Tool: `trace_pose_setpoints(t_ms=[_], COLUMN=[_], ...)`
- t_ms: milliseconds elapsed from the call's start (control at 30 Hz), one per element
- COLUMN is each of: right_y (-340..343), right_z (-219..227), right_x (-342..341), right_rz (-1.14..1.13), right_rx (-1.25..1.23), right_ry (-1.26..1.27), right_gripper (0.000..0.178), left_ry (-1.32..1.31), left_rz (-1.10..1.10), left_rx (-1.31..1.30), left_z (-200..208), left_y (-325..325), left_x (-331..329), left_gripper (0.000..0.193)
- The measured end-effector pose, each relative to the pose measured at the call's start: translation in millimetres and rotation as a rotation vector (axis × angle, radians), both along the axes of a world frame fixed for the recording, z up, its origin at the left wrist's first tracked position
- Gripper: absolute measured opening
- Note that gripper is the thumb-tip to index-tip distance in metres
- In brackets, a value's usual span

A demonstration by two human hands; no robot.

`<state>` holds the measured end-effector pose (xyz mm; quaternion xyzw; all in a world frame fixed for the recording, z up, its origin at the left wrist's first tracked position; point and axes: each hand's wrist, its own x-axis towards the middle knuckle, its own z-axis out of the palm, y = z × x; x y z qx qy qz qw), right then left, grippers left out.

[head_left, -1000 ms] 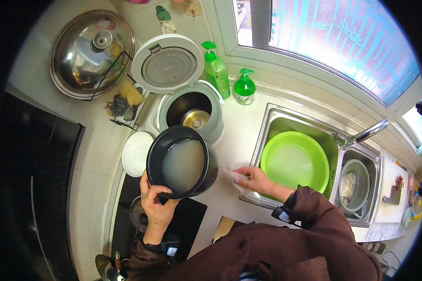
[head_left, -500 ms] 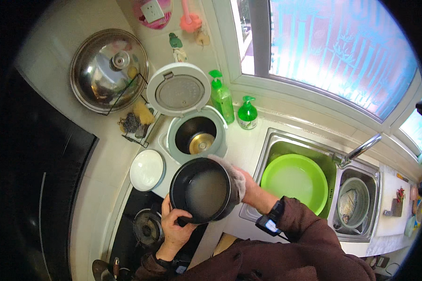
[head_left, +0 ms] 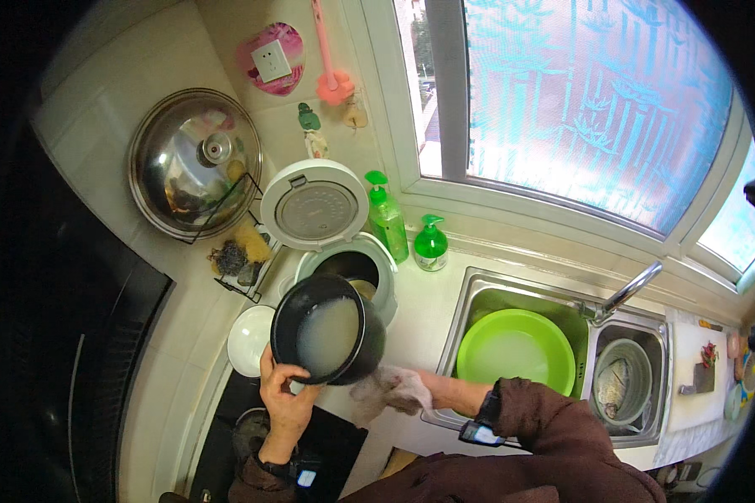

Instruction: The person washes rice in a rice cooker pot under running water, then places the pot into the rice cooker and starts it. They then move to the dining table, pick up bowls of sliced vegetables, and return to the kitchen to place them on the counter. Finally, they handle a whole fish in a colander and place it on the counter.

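My left hand (head_left: 287, 401) grips the rim of a black rice cooker inner pot (head_left: 369, 350), thumb over the edge. Whitish, cloudy contents show inside the pot, which is tilted and partly overlaps the rice cooker (head_left: 384, 289). The cooker's lid (head_left: 315, 205) stands raised, and the pot hides part of its dark cavity. In my right hand (head_left: 432, 391) is a pale, bunched cloth (head_left: 386, 392) just below the pot's outer side; whether cloth and pot touch I cannot tell. The cloth covers most of that hand's fingers.
Left of the pot sits a white dish (head_left: 250, 342), above the black stove (head_left: 323, 444). Two green pump bottles stand by the window. On the right, a steel sink (head_left: 463, 335) holds a green basin (head_left: 512, 323) and a grey tub (head_left: 625, 352) with a fish. A cutting board (head_left: 692, 386) lies beyond.
The pot has shifted left, tilted, and now covers part of the cooker's opening. My right hand with the cloth has moved down from the pot's upper right side. The view has shifted.
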<state>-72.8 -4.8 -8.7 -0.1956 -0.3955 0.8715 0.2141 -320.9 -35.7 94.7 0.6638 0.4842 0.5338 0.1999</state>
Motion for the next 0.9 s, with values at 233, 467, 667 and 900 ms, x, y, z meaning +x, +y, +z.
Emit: trace_pose_setpoints(t_ms=[233, 467, 667, 900], right_y=[67, 99, 116, 130], right_z=[77, 120, 108, 94], right_x=[3, -19, -23, -23], right_rz=[-0.393, -0.404, -0.416, -0.465], right_rx=[0.166, 0.465, 0.472, 0.229], right_ry=[-0.042, -0.158, -0.227, -0.187], right_gripper=[0.042, 0.065, 0.071, 0.076], left_ry=[-0.043, 0.015, -0.040, 0.047], left_rz=[0.086, 0.142, 0.137, 0.130], left_rx=[0.052, 0.145, 0.119, 0.068], left_z=[-12, -30, -38, -51], left_y=[57, 98, 119, 131], left_x=[3, -1, 6, 10], left_gripper=[0.024, 0.027, 0.030, 0.028])
